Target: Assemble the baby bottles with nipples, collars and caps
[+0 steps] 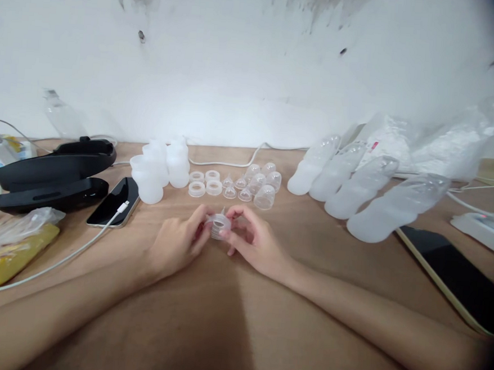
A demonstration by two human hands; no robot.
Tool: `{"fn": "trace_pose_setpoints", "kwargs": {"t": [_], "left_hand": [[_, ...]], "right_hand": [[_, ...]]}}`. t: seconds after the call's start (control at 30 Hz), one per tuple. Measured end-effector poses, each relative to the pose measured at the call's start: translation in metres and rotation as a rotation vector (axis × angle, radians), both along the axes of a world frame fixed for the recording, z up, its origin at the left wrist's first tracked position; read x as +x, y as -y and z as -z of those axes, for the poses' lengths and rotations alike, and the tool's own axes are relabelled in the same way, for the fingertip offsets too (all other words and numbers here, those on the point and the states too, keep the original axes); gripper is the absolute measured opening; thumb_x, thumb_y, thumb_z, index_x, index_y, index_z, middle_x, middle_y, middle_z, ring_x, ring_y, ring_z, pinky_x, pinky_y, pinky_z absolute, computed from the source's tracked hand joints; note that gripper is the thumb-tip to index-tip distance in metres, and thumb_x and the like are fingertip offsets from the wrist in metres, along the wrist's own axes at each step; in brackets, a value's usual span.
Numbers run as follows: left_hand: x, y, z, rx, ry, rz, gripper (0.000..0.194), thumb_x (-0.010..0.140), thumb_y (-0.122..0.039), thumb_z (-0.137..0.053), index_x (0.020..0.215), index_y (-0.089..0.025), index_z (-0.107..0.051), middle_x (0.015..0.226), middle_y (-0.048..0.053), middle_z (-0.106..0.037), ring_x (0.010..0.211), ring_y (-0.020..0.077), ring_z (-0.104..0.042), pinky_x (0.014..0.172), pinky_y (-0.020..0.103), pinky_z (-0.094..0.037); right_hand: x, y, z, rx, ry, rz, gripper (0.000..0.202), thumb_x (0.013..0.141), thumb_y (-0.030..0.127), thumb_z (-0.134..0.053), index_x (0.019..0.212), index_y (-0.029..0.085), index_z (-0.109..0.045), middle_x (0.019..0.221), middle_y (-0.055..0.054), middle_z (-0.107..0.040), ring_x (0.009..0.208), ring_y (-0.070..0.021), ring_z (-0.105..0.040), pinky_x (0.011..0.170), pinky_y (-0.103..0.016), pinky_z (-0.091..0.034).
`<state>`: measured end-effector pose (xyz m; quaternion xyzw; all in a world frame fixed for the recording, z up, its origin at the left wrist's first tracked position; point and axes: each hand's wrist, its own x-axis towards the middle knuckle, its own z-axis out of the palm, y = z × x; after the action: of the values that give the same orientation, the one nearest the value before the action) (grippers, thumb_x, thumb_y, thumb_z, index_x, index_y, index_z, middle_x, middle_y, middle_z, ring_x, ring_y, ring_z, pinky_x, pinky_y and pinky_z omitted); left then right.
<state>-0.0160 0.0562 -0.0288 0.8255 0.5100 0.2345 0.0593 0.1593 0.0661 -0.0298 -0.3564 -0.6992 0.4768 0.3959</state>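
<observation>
Student: Where does the work lie, and how do the hands stand?

Instructor: At centre, nearer the wearer than the small parts. The left hand [179,239] and the right hand [263,245] grasp one translucent ring [221,224] from opposite sides, thumbs and fingers pinching its rim. A pointed tip [223,210], apparently a teat's, rises above it.

Student: Which portion appears complete?

Instructor: At right, four covered bottles [342,193] form a slanting row on the table [196,300]. Each frosted body carries a clear dome, so these are judged finished; the fittings beneath the domes are too faint to verify.

Student: And what remains?

Instructor: At left, a cluster of frosted bottle bodies [151,192] bears no domes; overlap prevents a sure count. Beside it lie four loose rings [196,193], then four loose teats [245,195], then five clear domes [265,198]. The held set is judged partly assembled: it is apart from any body and uncovered, and whether the teat is fully seated cannot be told.
</observation>
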Motion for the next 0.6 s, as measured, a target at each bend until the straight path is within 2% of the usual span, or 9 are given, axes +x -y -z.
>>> {"fn": "trace_pose_setpoints", "kwargs": {"t": [0.1, 0.2, 0.3, 0.37, 0.4, 0.47, 0.53, 0.6], "left_hand": [[-0.002, 0.0, 0.0, 0.091, -0.02, 0.001, 0.017, 0.086, -0.023, -0.036, 0.101, -0.022, -0.044, 0.072, -0.002, -0.065, 0.046, 0.0114, -0.054, 0.046, 0.021, -0.037], [-0.003, 0.002, -0.008, 0.175, -0.124, 0.075, 0.017, 0.086, -0.021, -0.036, 0.1, -0.02, -0.046, 0.075, 0.0, -0.065, 0.055, 0.0133, -0.059, 0.048, 0.022, -0.038], [-0.007, 0.004, -0.021, 0.24, -0.24, 0.189, 0.023, 0.085, -0.031, -0.04, 0.103, -0.019, -0.047, 0.086, 0.005, -0.064, 0.07, 0.019, -0.061, 0.053, 0.025, -0.043], [-0.014, 0.003, -0.028, 0.288, -0.219, 0.217, 0.032, 0.083, -0.037, -0.043, 0.11, -0.019, -0.044, 0.092, 0.007, -0.06, 0.08, 0.0218, -0.06, 0.061, 0.03, -0.047], [-0.018, 0.001, -0.031, 0.334, -0.167, 0.18, 0.036, 0.082, -0.037, -0.045, 0.113, -0.019, -0.041, 0.098, 0.009, -0.056, 0.087, 0.0233, -0.058, 0.068, 0.033, -0.048], [-0.029, -0.008, -0.034, 0.475, -0.024, -0.005, 0.044, 0.079, -0.034, -0.05, 0.117, -0.019, -0.037, 0.115, 0.014, -0.043, 0.107, 0.0279, -0.047, 0.082, 0.04, -0.045], [-0.042, -0.021, -0.032, 0.594, 0.098, -0.246, 0.056, 0.074, -0.033, -0.058, 0.121, -0.018, -0.032, 0.128, 0.018, -0.028, 0.123, 0.0331, -0.029, 0.095, 0.048, -0.034], [-0.056, -0.036, -0.026, 0.576, 0.155, -0.412, 0.07, 0.07, -0.034, -0.062, 0.125, -0.016, -0.024, 0.134, 0.021, -0.018, 0.127, 0.0369, -0.017, 0.1, 0.054, -0.023]], "right_hand": [[0.0, -0.005, 0.002, -0.163, -0.209, -0.108, 0.028, 0.074, 0.034, -0.06, 0.084, 0.022, -0.037, 0.087, 0.002, -0.046, 0.063, -0.0069, -0.054, 0.051, -0.021, -0.051], [0.0, -0.01, 0.002, -0.326, -0.3, -0.185, 0.039, 0.068, 0.029, -0.067, 0.093, 0.022, -0.037, 0.09, 0.001, -0.05, 0.069, -0.0092, -0.059, 0.054, -0.022, -0.05], [0.003, -0.012, 0.002, -0.419, -0.322, -0.201, 0.052, 0.065, 0.021, -0.07, 0.106, 0.022, -0.037, 0.093, 0.0, -0.054, 0.075, -0.0109, -0.061, 0.067, -0.026, -0.051], [0.007, -0.012, 0.002, -0.428, -0.349, -0.203, 0.057, 0.062, 0.017, -0.071, 0.109, 0.023, -0.039, 0.096, 0.0, -0.053, 0.081, -0.0122, -0.062, 0.073, -0.028, -0.05], [0.009, -0.011, 0.002, -0.424, -0.356, -0.195, 0.059, 0.061, 0.016, -0.072, 0.11, 0.024, -0.04, 0.098, 0.0, -0.052, 0.084, -0.0134, -0.062, 0.075, -0.029, -0.05], [0.017, -0.01, 0.001, -0.397, -0.348, -0.158, 0.061, 0.059, 0.014, -0.073, 0.111, 0.025, -0.043, 0.1, 0.0, -0.051, 0.09, -0.0168, -0.062, 0.076, -0.03, -0.049], [0.025, -0.009, 0.001, -0.367, -0.301, -0.127, 0.055, 0.06, 0.015, -0.072, 0.108, 0.024, -0.046, 0.1, -0.002, -0.053, 0.096, -0.0197, -0.06, 0.078, -0.032, -0.048], [0.032, -0.009, 0.001, -0.35, -0.247, -0.118, 0.047, 0.063, 0.017, -0.07, 0.105, 0.022, -0.049, 0.098, -0.004, -0.059, 0.099, -0.0201, -0.059, 0.081, -0.035, -0.046]]}}
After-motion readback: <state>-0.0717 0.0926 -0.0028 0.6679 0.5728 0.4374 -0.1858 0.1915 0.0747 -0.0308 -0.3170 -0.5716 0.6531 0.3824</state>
